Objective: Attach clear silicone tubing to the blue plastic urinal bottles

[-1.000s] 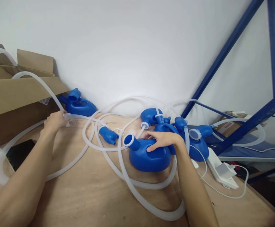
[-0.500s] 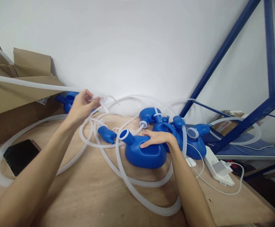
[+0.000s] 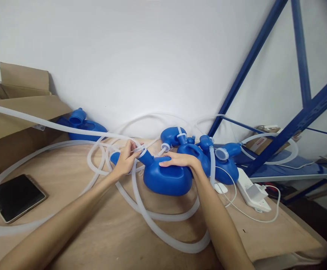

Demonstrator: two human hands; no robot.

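My left hand (image 3: 126, 157) pinches a translucent cap (image 3: 139, 148) on the end of a long white tube (image 3: 91, 132), right at the open neck of a blue bottle (image 3: 167, 180). Whether the cap touches the rim is hard to tell. On top of the same bottle rests my right hand (image 3: 180, 159), its fingers curled round the handle. A smaller blue piece (image 3: 114, 158) lies partly hidden behind my left hand.
More blue bottles (image 3: 227, 170) with tubes stand at the right, beside a white power strip (image 3: 253, 191). A cardboard box (image 3: 25, 108), another blue bottle (image 3: 88, 129) and a dark tablet (image 3: 18, 197) are at the left. A blue metal rack (image 3: 247, 67) rises behind.
My left hand has moved right and down, bringing the tube's capped end from above the table to the bottle's neck. My right hand stays on the bottle. The view has shifted slightly.
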